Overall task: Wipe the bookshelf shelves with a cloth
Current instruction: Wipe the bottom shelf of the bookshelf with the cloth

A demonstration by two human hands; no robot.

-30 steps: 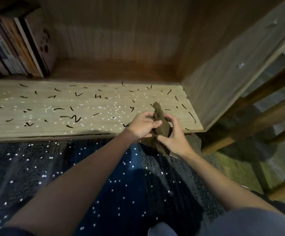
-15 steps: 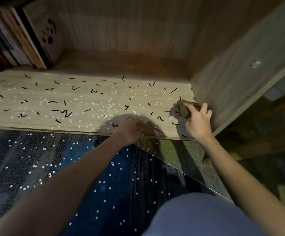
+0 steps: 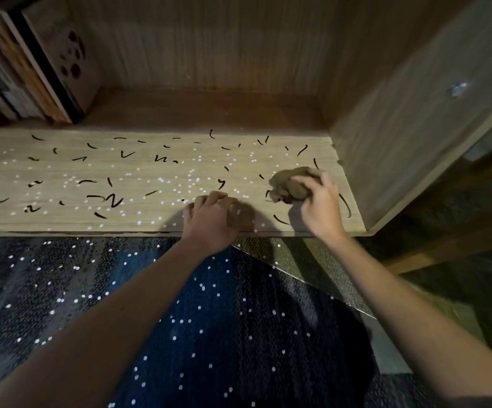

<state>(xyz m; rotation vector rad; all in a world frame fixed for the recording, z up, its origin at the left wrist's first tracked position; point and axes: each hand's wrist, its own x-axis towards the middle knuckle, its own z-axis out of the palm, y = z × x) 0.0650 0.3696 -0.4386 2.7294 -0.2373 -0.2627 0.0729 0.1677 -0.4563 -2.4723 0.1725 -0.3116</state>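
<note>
A light wooden shelf (image 3: pixel 62 172) runs across the view, strewn with short black squiggles and small white specks. My right hand (image 3: pixel 319 206) presses a bunched brown cloth (image 3: pixel 287 184) onto the shelf near its right end, close to the side wall. My left hand (image 3: pixel 212 219) rests on the shelf's front edge with fingers curled and holds nothing.
Several books (image 3: pixel 30 69) stand at the shelf's back left. The bookshelf's right side panel (image 3: pixel 415 128) rises just right of the cloth. A dark blue speckled rug (image 3: pixel 224 319) lies below the shelf. Wooden chair legs (image 3: pixel 474 225) stand at the right.
Both hands held the cloth off the shelf's front edge a second ago. The right hand then carried it onto the shelf's right end and has slid it slightly left; the left hand rests on the edge.
</note>
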